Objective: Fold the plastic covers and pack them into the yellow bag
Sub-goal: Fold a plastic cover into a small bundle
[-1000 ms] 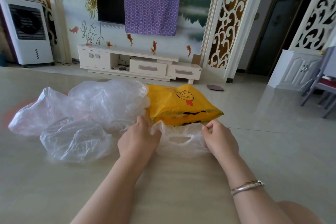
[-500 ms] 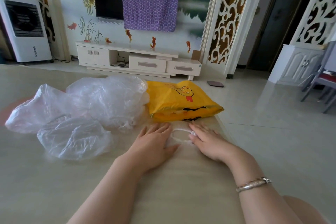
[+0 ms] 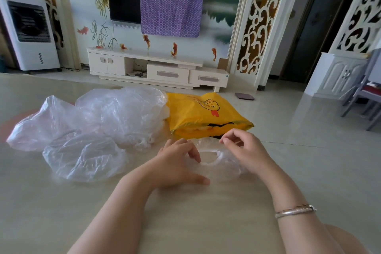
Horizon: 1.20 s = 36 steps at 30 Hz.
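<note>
A clear plastic cover with a gathered ring opening lies flat on the table in front of me. My left hand rests on its left side, fingertips bent down onto the ring and thumb stretched along the near edge. On the far rim of the cover, my right hand pinches the plastic with curled fingers. Just behind the cover lies the yellow bag, printed with a bird, its mouth facing me with pale folded plastic showing inside. Several more crumpled clear covers are heaped to the left.
The beige table ends at an edge running diagonally on the right, beside my right forearm. Beyond it are a tiled floor, a white TV cabinet, a white air cooler at far left and a chair at far right.
Both hands first held the cover up by its sides, then pressed it flat with straight fingers. Now the right hand has lifted and pinches the far rim, and the left fingers have bent.
</note>
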Tool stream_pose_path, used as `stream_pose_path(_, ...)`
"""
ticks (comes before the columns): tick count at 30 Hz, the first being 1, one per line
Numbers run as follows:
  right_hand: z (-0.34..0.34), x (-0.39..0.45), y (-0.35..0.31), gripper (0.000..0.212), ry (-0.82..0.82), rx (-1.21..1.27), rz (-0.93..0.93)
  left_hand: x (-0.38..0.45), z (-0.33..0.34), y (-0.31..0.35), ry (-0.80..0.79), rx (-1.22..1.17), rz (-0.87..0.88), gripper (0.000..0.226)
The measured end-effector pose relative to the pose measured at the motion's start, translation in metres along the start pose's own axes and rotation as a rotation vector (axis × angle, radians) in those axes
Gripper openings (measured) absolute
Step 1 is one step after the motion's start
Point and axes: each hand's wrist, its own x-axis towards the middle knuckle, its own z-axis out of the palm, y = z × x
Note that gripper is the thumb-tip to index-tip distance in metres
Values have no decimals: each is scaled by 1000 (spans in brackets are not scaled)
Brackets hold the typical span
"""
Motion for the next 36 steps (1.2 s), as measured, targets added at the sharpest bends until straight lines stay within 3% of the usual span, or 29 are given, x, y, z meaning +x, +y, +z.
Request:
stream_pose_path(3, -1, 0, -1, 18, -46, 63, 8, 3, 2, -5, -31, -8, 10, 44)
stream_pose_path(7, 0, -2, -4, 34, -146, 145, 3, 6, 1, -9, 104, -97, 87, 2)
stream_pose_path(13, -1, -5, -3, 52, -237, 89, 65, 7, 2, -10, 227, -151, 31, 32)
stream_pose_path(17, 3, -7, -1, 38, -359, -96, 55, 10, 1, -10, 288, -227, -74, 42)
stream_pose_path(21, 4, -6, 0, 7, -210, -116, 17, 7, 3, -8, 164, -320, -68, 58)
stream_pose_path(24, 2, -5, 0, 12, -97, -66, 44, 7, 4, -9, 93, -199, -73, 51)
stream_pose_path(28, 4, -3, -2, 17, 2, -32, 63, 10, 1, -8, 229, -163, -37, 13)
stream_pose_path(36, 15, 1, 1, 24, 87, -146, 171, 12, 0, -7, 319, -247, -176, 42)
